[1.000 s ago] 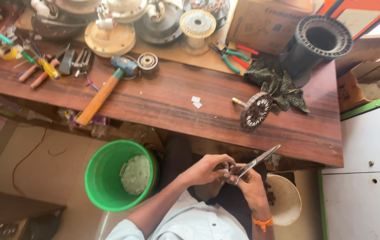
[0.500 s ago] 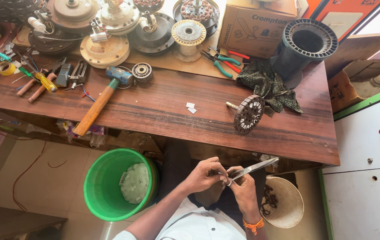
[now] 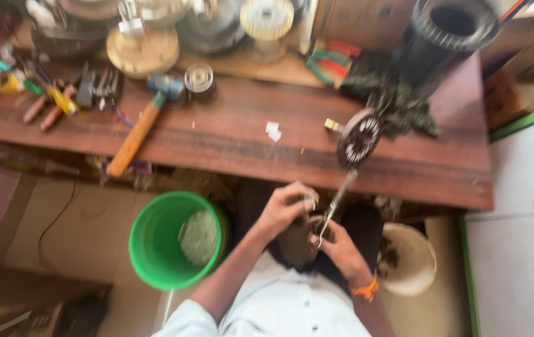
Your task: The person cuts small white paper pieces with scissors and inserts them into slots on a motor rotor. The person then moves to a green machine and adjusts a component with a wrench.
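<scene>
Steel scissors (image 3: pixel 335 206) sit in your right hand (image 3: pixel 335 243), fingers closed around the handles, blades angled up toward the workbench (image 3: pixel 248 146) edge. Your left hand (image 3: pixel 285 209) pinches something small beside them; blur hides what. With your fingers this close to the blades, a slip could nick them, and the piece could drop toward the green bucket (image 3: pixel 176 240).
</scene>
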